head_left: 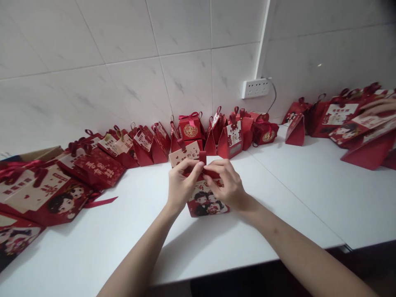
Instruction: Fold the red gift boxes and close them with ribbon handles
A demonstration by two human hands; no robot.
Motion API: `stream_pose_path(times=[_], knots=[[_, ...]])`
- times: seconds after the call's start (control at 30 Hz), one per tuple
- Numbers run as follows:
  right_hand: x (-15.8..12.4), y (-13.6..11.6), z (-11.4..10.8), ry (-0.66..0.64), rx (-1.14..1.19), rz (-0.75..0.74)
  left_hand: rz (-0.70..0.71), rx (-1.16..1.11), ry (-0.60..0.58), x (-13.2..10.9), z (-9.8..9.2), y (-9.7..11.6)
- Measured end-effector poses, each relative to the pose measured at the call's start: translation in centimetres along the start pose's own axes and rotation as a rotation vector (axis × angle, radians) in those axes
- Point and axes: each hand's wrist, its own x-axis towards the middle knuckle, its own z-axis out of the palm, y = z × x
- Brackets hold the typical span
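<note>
A red gift box (pixel 208 202) with a cartoon couple printed on its front stands upright on the white table (pixel 247 231). At its top, my left hand (pixel 183 181) pinches the dark red ribbon (pixel 202 156) from the left side. My right hand (pixel 225 180) is closed at the same ribbon from the right, its fingertips close to those of the left. The ribbon's loop sticks up between the hands. Just behind my left hand is a cream tag (pixel 185 154) with red print. The fingers hide the box's upper edge.
Many red gift boxes (pixel 229 140) line the tiled wall (pixel 185 82); more boxes (pixel 58 194) crowd the left. A white power strip (pixel 255 88) is on the wall. At the far right, another person's hand (pixel 379 106) touches red boxes (pixel 368 152).
</note>
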Motion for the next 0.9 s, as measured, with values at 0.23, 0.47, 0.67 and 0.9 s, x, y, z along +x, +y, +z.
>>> stream_pose_path(times=[0.23,0.47,0.67,0.9], knots=[[0.0,0.0,-0.4,0.014,0.021,0.102,0.018,0.019,-0.01,-0.3,0.3,0.3],[0.5,-0.5,-0.2,0.006,0.195,0.307,0.004,0.011,0.021,-0.4,0.5,-0.1],[0.8,0.1,-0.4,-0.118,0.334,0.49,0.0,-0.025,-0.093,-0.1,-0.5,-0.7],[1.2,0.3,-0.8,-0.194,0.371,0.507,0.095,0.117,-0.12,-0.1,-1.2,-1.6]])
